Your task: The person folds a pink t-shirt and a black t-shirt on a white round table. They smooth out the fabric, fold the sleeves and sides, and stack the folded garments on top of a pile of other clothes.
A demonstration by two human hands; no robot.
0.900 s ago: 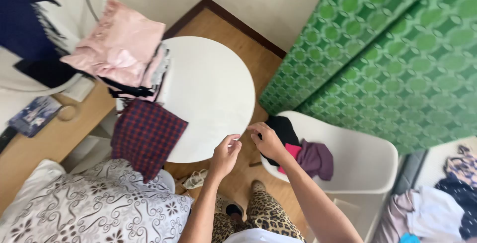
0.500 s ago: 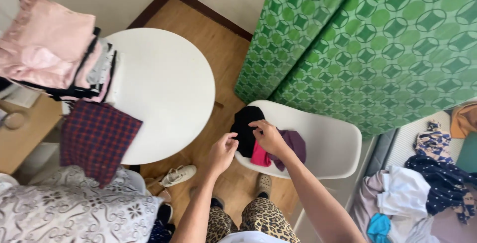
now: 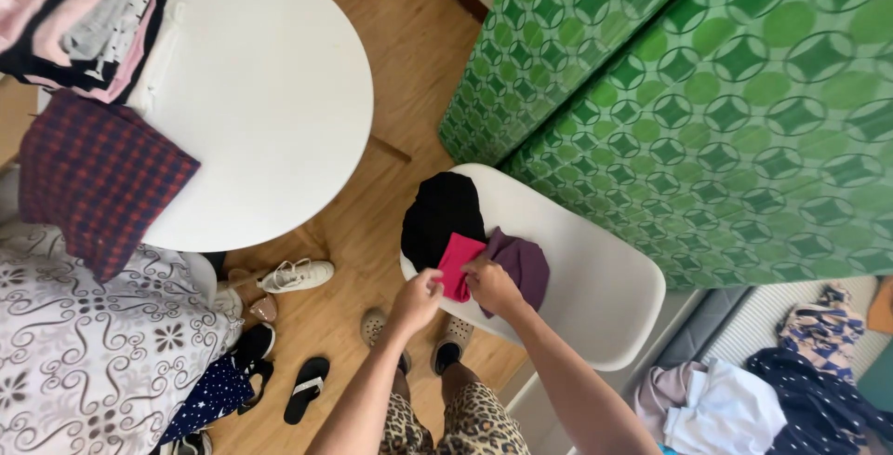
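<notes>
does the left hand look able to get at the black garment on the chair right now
Probably yes. The left hand pinches the pink cloth at the white chair edge, and the black garment lies uncovered just beyond it with nothing between. It would need to let go of the pink cloth first.

Beside the smooth, glossy white plastic chair (image 3: 595, 297), the round table (image 3: 270, 111) looks matt white; soft pink cloth (image 3: 458, 264) lies on the chair, above a wood floor (image 3: 391, 55).

home bedroom: patterned bedding (image 3: 84, 343), folded clothes (image 3: 79, 22) on round table (image 3: 270, 111), shoes (image 3: 296, 275).
</notes>
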